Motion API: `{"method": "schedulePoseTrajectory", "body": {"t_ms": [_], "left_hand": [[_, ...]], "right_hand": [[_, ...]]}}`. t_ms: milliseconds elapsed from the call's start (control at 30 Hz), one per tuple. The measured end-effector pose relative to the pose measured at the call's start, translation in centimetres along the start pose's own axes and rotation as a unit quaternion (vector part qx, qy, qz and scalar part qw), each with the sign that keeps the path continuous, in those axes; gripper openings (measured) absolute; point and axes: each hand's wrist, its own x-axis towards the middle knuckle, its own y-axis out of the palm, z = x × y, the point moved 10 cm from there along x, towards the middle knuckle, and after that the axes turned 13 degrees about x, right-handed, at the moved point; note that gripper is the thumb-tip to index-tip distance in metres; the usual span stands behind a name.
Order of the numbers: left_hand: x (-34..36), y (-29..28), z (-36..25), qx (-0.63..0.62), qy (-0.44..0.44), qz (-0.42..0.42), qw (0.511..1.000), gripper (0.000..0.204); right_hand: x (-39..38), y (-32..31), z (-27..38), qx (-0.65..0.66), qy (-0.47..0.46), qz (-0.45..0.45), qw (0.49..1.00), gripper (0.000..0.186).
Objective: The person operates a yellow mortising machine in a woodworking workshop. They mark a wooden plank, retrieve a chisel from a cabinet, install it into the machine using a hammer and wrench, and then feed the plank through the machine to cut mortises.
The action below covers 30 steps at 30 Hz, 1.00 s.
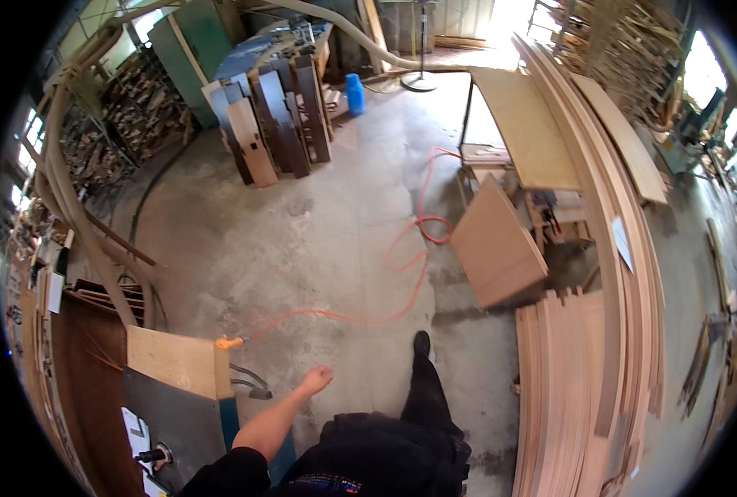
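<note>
Holds the left hand out low over the grey concrete floor, at the end of a bare forearm, with fingers bent inward. Cannot tell, at this small size, the grip as firmly clenched or merely loose, nor anything inside it. Has the right hand out of view; cannot tell its grip either.

Has nearest to the left hand, just to its left, a boxy unit with a dark grey face, a black knob and a tan board along the far edge. Has an orange fitting at the right corner of that board, joined to a red hose. Can follow the hose across the floor to a loop near a square wooden panel, tilted beside a tan tabletop.

Has a black shoe forward on the floor, between the unit and a stack of narrow wood strips at lower right. Sees longer planks stretching past the tabletop, with a white sheet on them. Sees farther ahead dark and pale boards leaning in a row, a blue container just to their right and a green cabinet behind. Sees at left a thick beige duct curving down.
</note>
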Motion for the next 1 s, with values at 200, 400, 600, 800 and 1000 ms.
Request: {"method": "schedulePoseTrajectory", "body": {"t_ms": [200,400,600,800,1000], "left_hand": [[5.6,-9.5,1.4,0.074,-0.069,-0.055,0.993,0.024],[11.6,-18.0,-1.6,-0.066,-0.116,-0.143,0.981,0.022],[21.9,-16.2,-2.0,0.466,0.031,0.084,0.88,0.031],[31.1,-26.6,0.2,-0.045,-0.158,0.053,0.985,0.02],[41.8,-53.5,-3.1,-0.334,-0.171,-0.318,0.871,0.031]], "right_hand": [[0.6,20.6,6.5,-0.061,0.009,0.046,0.997,0.059],[21.4,40.6,12.1,-0.116,-0.078,0.149,0.979,0.034],[21.5,64.0,12.8,-0.188,-0.201,0.247,0.929,0.037],[13.2,85.6,-2.9,-0.277,0.082,0.276,0.916,0.027],[10.4,105.3,-15.5,-0.345,0.136,0.322,0.871,0.026]]}}
